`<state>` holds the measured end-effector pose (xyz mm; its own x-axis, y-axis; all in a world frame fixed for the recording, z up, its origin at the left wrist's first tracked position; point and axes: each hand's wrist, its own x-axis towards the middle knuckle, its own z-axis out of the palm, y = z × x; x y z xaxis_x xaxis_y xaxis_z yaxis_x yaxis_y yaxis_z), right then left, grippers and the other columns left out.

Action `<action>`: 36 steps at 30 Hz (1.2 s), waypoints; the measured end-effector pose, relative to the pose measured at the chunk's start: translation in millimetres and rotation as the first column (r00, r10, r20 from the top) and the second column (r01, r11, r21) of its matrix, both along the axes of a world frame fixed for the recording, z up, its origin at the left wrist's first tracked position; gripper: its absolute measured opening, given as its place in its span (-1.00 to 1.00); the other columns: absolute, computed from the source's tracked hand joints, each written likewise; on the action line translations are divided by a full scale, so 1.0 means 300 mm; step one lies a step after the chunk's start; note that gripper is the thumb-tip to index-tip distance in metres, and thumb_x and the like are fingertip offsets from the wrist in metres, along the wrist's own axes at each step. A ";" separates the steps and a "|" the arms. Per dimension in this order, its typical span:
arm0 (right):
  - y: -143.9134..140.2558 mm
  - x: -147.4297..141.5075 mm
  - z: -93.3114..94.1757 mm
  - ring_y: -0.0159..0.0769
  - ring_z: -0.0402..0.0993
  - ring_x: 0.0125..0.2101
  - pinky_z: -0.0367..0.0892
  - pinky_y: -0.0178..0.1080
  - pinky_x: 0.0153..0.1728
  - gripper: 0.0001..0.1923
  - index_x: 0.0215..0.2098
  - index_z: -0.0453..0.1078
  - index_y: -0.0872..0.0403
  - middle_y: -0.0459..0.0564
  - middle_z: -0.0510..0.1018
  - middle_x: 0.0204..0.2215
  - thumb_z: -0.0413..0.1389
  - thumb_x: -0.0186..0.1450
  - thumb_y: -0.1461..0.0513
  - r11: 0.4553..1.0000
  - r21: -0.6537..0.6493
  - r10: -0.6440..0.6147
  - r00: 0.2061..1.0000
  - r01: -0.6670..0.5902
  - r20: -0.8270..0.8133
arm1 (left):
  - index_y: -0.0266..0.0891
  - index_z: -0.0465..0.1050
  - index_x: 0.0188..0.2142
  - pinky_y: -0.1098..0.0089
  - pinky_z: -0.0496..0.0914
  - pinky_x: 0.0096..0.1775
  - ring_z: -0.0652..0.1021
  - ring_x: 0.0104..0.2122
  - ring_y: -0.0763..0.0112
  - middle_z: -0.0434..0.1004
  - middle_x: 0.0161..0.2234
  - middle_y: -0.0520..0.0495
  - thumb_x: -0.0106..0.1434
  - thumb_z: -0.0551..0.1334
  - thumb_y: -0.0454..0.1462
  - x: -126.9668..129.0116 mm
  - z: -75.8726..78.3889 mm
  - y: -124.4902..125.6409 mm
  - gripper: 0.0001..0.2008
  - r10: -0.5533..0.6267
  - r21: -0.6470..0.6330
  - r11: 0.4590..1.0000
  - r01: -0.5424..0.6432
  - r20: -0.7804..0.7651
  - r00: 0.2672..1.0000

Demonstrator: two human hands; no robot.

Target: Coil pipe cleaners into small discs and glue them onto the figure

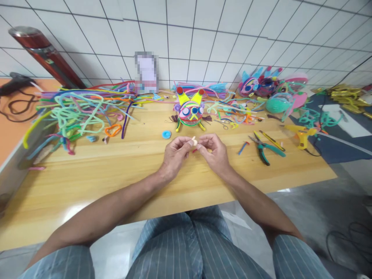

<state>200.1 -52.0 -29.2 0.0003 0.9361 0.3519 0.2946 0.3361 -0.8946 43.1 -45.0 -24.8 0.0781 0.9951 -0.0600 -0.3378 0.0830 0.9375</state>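
Over the middle of the wooden table, my left hand (178,151) and my right hand (212,149) meet fingertip to fingertip. Both pinch a small cream-coloured piece (195,143), perhaps a coiled bit of pipe cleaner; its kind is too small to tell. A bit of red shows just under the fingers. Beyond the hands stands a colourful animal figure (192,112) with yellow ears, red tips and blue-ringed eyes. A blue coiled disc (166,134) lies left of it. To the right of my right hand is a short blue stick with a red end (243,148).
Green-handled pliers (266,149), a yellow utility knife (272,140) and a yellow glue gun (303,136) lie at right. Tangled pipe cleaners (78,112) cover the left. Finished-looking figures (250,86) stand at back right. A red flask (46,56) leans by the tiled wall.
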 end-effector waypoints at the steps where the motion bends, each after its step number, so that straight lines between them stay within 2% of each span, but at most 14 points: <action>1: -0.002 -0.003 0.000 -0.30 0.63 -0.30 0.55 -0.21 -0.23 -0.80 -0.14 0.41 -0.02 -0.06 0.66 -0.29 0.26 0.32 0.12 1.000 0.022 -0.010 1.000 0.010 0.011 | -0.24 0.54 -0.31 0.48 0.19 -0.54 0.31 -0.62 0.61 0.42 -0.57 0.14 0.08 0.49 -0.06 0.002 -0.001 -0.002 -0.66 -0.002 -0.015 1.000 0.002 0.013 1.000; 5: -0.006 -0.006 0.007 -0.31 0.62 -0.34 0.55 -0.21 -0.24 -0.89 -0.21 0.46 0.00 -0.06 0.66 -0.33 0.24 0.35 0.15 0.997 0.073 -0.021 0.998 0.017 0.057 | -0.24 0.52 -0.32 0.49 0.21 -0.53 0.34 -0.61 0.60 0.44 -0.55 0.12 0.07 0.49 -0.07 0.009 -0.006 -0.008 -0.66 -0.035 -0.041 0.998 0.037 0.051 0.998; 14: -0.005 0.013 0.019 -0.31 0.62 -0.35 0.52 -0.23 -0.27 -0.89 -0.25 0.50 0.03 -0.04 0.67 -0.34 0.23 0.36 0.15 0.999 0.010 0.050 0.997 -0.050 0.057 | -0.26 0.58 -0.31 0.48 0.22 -0.50 0.32 -0.57 0.59 0.53 -0.49 0.06 0.10 0.47 -0.12 -0.006 -0.009 0.002 -0.73 -0.049 0.034 0.998 0.050 -0.034 0.998; 17: 0.001 0.024 0.022 -0.33 0.62 -0.34 0.52 -0.25 -0.26 -0.86 -0.16 0.49 0.02 -0.07 0.67 -0.34 0.24 0.35 0.15 0.997 0.001 0.081 0.996 -0.081 0.035 | -0.25 0.60 -0.33 0.47 0.23 -0.48 0.32 -0.56 0.58 0.52 -0.51 0.06 0.11 0.47 -0.13 -0.010 -0.011 0.006 -0.76 -0.057 0.046 0.997 0.060 -0.067 0.996; 21: 0.008 0.037 0.027 -0.35 0.62 -0.35 0.52 -0.27 -0.27 -0.69 0.03 0.43 0.00 -0.12 0.65 -0.36 0.26 0.34 0.16 0.989 -0.014 0.149 0.989 -0.150 -0.017 | -0.24 0.60 -0.35 0.45 0.27 -0.42 0.35 -0.53 0.55 0.51 -0.51 0.07 0.12 0.46 -0.14 -0.013 -0.010 0.008 -0.78 -0.086 0.074 0.993 0.092 -0.089 0.992; 29: 0.002 0.038 0.025 -0.32 0.63 -0.33 0.53 -0.25 -0.24 -0.92 -0.20 0.55 0.01 -0.08 0.68 -0.33 0.26 0.32 0.22 0.994 -0.012 0.111 0.993 -0.110 0.030 | -0.24 0.58 -0.37 0.45 0.22 -0.46 0.31 -0.55 0.56 0.49 -0.52 0.08 0.12 0.44 -0.15 -0.009 -0.001 0.002 -0.79 -0.084 0.045 0.995 0.088 -0.095 0.992; 36: -0.007 0.032 0.007 -0.33 0.60 -0.39 0.49 -0.26 -0.31 -0.89 -0.20 0.59 0.02 -0.08 0.67 -0.37 0.27 0.36 0.16 0.997 -0.040 0.073 0.997 -0.072 0.020 | -0.26 0.57 -0.36 0.48 0.18 -0.52 0.31 -0.60 0.58 0.42 -0.60 0.12 0.08 0.48 -0.15 0.000 -0.003 -0.011 -0.76 -0.039 -0.040 0.998 0.039 0.007 0.999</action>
